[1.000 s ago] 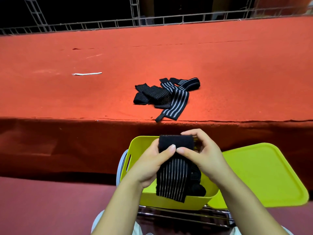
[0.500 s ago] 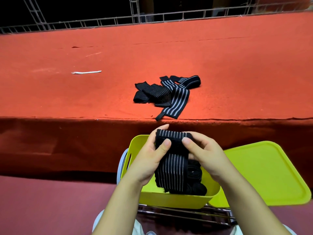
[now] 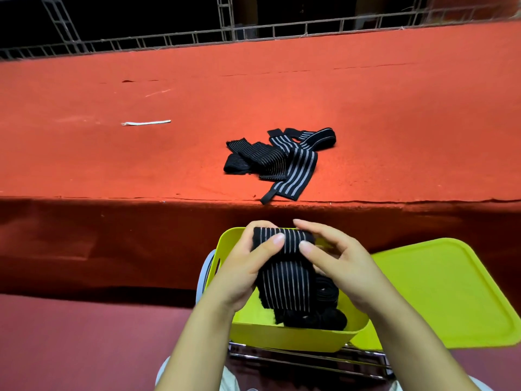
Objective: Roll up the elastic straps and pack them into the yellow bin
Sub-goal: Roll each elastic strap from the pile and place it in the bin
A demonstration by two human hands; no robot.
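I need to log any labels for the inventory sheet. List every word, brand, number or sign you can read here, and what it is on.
None: no readable text in this view.
Straps on the red table: grey stripes only, no lettering.
Held strap: stripes only.
Yellow bin and lid: plain, no label visible.
White strip on the table: too small to tell if it carries print.

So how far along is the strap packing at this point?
Partly done. Dark rolled straps already lie in the yellow bin. Both hands, left and right, are rolling a striped strap over the bin, its tail hanging loose. A pile of unrolled straps waits on the red table.
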